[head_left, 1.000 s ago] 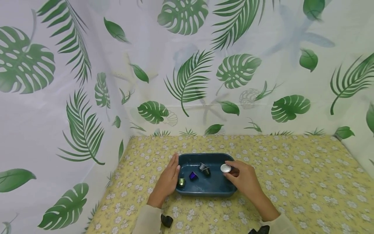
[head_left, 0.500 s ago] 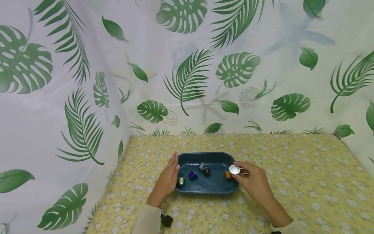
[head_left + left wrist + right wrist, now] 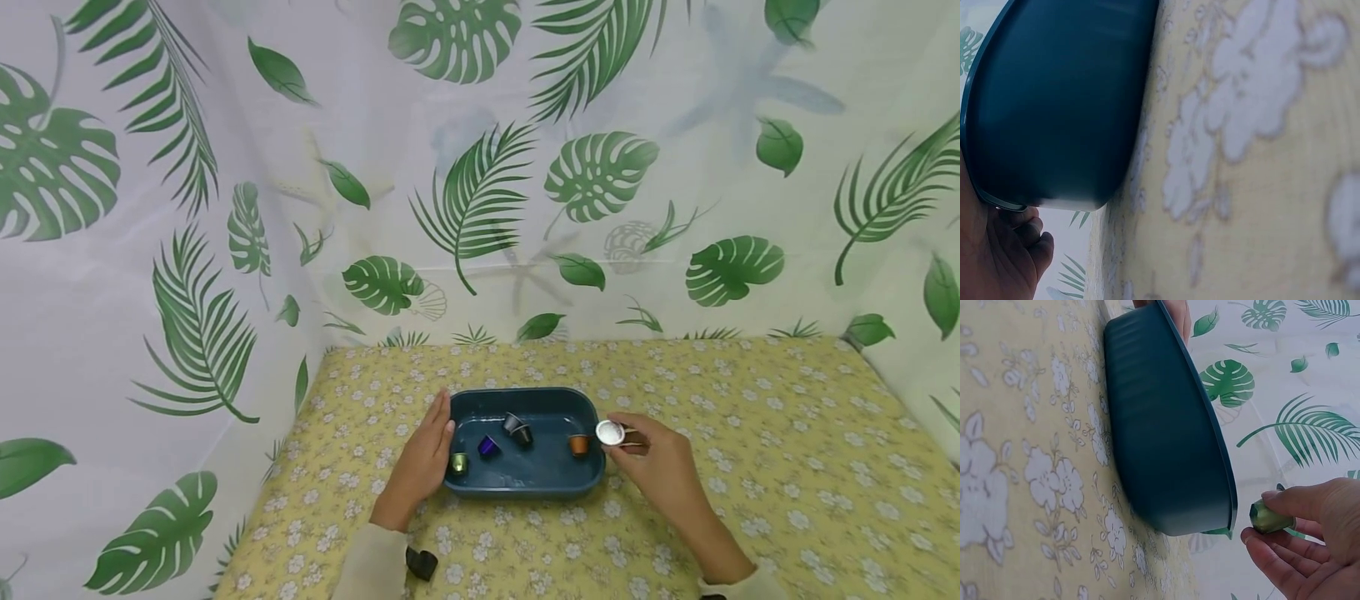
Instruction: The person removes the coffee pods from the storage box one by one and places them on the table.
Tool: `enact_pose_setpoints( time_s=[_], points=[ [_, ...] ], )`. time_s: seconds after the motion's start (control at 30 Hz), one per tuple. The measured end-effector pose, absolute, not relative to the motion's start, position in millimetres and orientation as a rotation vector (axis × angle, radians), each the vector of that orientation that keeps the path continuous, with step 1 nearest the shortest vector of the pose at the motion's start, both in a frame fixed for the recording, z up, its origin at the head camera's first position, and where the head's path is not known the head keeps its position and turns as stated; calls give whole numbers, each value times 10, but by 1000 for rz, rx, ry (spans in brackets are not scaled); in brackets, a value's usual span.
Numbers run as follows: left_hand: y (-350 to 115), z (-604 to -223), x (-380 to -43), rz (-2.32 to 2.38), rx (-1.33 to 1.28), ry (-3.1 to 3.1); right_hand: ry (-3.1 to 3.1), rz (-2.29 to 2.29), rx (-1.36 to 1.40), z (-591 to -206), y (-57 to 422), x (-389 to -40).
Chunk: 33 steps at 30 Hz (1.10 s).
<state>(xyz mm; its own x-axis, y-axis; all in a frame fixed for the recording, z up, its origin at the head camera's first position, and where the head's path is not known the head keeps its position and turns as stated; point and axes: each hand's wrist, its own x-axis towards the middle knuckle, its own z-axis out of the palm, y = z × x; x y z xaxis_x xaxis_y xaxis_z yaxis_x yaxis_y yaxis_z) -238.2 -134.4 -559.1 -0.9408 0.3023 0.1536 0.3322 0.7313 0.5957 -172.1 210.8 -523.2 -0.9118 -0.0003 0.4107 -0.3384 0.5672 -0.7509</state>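
Observation:
A green coffee capsule (image 3: 1269, 519) is pinched between the thumb and fingers of my right hand (image 3: 660, 458), its silver foil lid (image 3: 610, 432) facing the head camera. That hand is just off the right end of a dark blue tray (image 3: 525, 485). Along the tray's left end lies my left hand (image 3: 420, 458), fingers extended against the outer wall. Inside the tray, an orange capsule (image 3: 578, 445) is nearest the right hand and a light green capsule (image 3: 459, 463) nearest the left. Between them lie a purple capsule (image 3: 488, 447), a silver-grey capsule (image 3: 512, 422) and a black capsule (image 3: 522, 435).
The tray stands on a yellow floral tablecloth (image 3: 750, 467). Behind and to the left hang white sheets (image 3: 315, 250) printed with green leaves. A black strap end (image 3: 422, 564) sits by the left sleeve.
My right hand has moved right with the capsule, from over the tray to just beyond its right rim, uncovering the orange capsule. The left hand has stayed against the tray.

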Motion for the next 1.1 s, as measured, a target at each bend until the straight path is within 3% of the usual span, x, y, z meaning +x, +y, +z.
enact_pose_setpoints(
  time_s=[1.1],
  points=[
    [-1349, -5578, -2379, -1016, -550, -2867, -2477, 1179, 180, -5451, 2402, -1851]
  ],
)
